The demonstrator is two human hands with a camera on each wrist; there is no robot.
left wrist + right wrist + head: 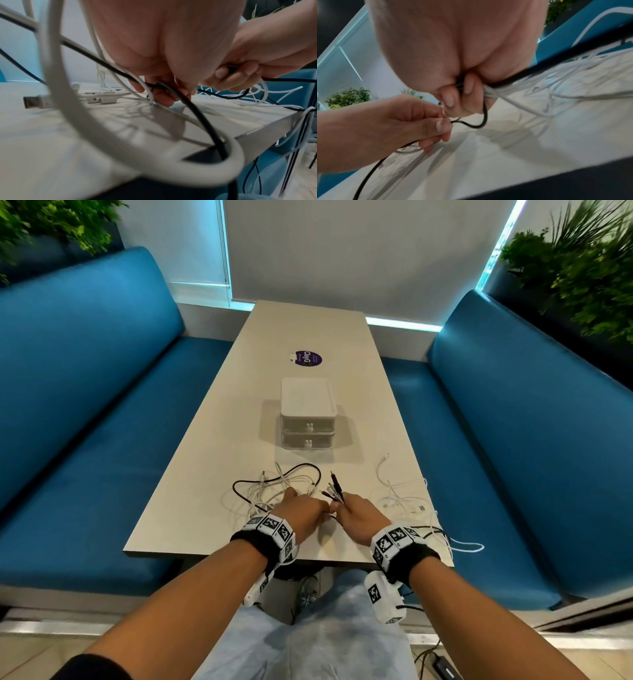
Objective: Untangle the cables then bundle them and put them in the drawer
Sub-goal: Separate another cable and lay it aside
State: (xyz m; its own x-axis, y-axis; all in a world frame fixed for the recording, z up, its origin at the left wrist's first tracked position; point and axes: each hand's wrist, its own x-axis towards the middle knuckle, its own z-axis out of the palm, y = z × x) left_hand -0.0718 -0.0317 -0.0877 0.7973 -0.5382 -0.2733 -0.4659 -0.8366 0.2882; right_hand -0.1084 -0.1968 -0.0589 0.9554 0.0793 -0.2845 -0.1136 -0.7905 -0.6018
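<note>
A tangle of white and black cables (274, 487) lies on the near part of the beige table (212, 474). My right hand (356, 517) grips a bunch of cable ends (335, 489) whose plugs stick up out of the fist; in the right wrist view its fingers (467, 86) curl round black and white cables (513, 79). My left hand (305, 510) sits just left of it and pinches a thin black cable (471, 125) between thumb and fingertips (441, 124). In the left wrist view that black cable (171, 92) loops past the fingers. The white two-drawer box (307, 414) stands mid-table, both drawers closed.
More white cable (404, 494) lies loose at the right, with loops hanging over the table's near right corner (462, 546). A purple round sticker (307, 358) is beyond the drawer box. Blue benches (85, 405) flank the table on both sides.
</note>
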